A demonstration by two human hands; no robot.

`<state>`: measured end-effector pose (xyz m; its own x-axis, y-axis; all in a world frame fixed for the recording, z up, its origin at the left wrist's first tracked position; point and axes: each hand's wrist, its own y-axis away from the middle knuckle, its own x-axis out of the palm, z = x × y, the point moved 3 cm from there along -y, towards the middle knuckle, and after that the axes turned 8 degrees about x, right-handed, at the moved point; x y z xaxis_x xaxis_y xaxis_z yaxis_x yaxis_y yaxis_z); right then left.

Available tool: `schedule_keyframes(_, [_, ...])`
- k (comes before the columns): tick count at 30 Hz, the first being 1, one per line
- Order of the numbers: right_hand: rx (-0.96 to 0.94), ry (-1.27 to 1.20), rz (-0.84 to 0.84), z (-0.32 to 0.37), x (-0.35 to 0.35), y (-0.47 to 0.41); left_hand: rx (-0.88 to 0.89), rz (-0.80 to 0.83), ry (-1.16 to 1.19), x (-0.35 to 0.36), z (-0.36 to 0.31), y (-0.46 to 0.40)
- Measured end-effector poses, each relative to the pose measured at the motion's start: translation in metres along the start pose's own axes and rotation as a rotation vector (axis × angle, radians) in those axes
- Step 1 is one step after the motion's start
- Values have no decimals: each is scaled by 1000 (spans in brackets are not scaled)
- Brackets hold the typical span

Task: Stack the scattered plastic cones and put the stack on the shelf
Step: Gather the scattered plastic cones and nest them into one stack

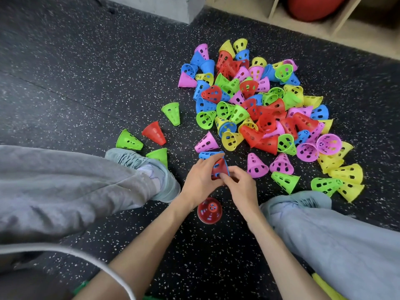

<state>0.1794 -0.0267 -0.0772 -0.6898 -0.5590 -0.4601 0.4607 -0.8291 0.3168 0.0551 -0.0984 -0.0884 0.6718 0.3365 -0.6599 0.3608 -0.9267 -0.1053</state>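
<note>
A big heap of small perforated plastic cones (259,109) in red, blue, green, yellow and pink lies on the dark speckled floor ahead of me. Between my knees, my left hand (200,180) and my right hand (240,185) both grip a red cone (219,167) that has a blue cone nested with it. Just below my hands a red cone (209,210) stands on the floor with its opening up. A blue cone (208,154) lies right behind my left fingers. The wooden shelf (303,24) runs along the top right.
My legs in grey trousers and pale shoes (155,169) flank the working spot. Loose green and red cones (153,133) lie by my left shoe, green and yellow ones (337,180) by my right. A red ball (313,7) sits in the shelf; a grey block (164,7) stands top centre.
</note>
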Motion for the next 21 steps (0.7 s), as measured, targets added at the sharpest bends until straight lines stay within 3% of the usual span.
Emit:
schedule_keyframes(4, [50, -6, -113, -13, -15, -8, 65, 100, -5, -2, -2, -17])
schedule_keyframes(11, [182, -29, -366, -33, -43, -20, 6, 68, 127, 6, -3, -69])
schedule_keyframes(21, [179, -22, -350, -43, -55, -20, -115, 215, 41, 43, -10, -125])
